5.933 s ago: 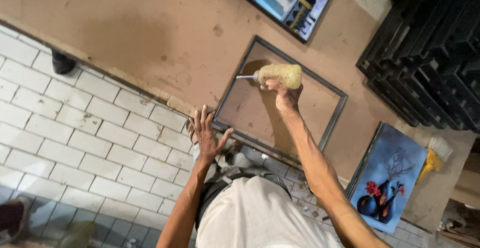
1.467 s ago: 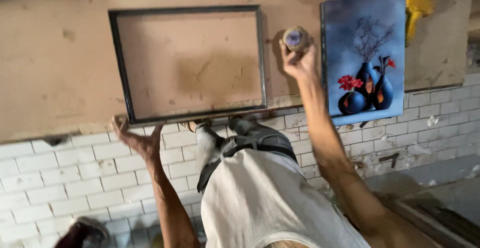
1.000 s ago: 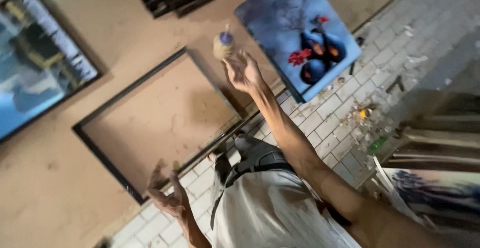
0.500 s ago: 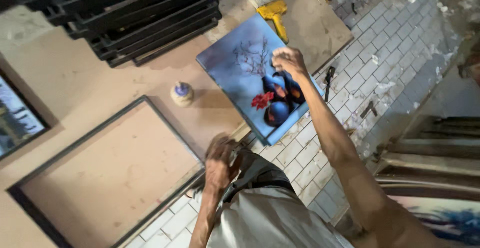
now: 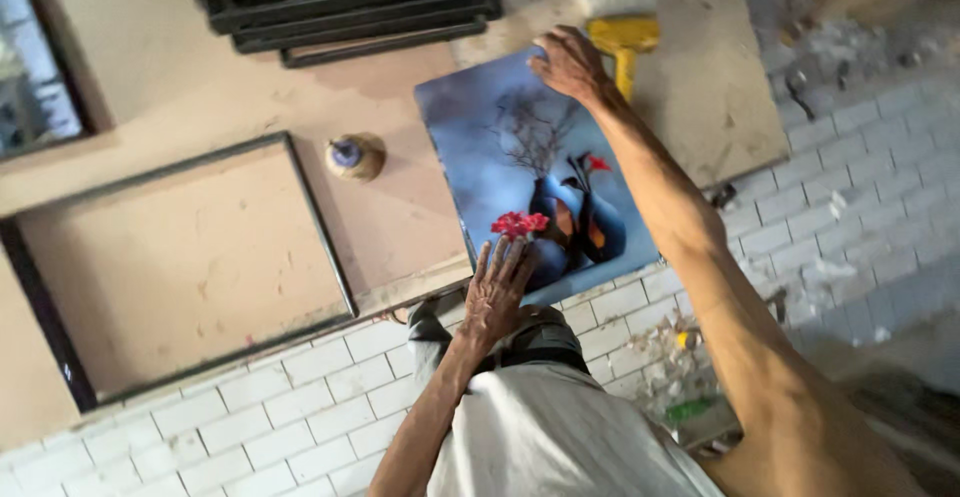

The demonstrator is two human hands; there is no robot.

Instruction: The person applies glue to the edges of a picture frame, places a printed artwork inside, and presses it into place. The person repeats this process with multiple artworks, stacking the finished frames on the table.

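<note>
the blue painted canvas (image 5: 535, 172) lies in the frame's centre on the brown board (image 5: 180, 107). right hand (image 5: 568, 62) grips its top edge, fingers closed; left hand (image 5: 497, 292) rests flat, fingers spread, on the lower edge. likely light, stiff, best held by opposite edges.

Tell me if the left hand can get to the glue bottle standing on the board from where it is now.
Probably yes. The left hand rests on the near edge of the blue painting, and the glue bottle stands upright just beyond the empty frame, with only bare board between them.
</note>
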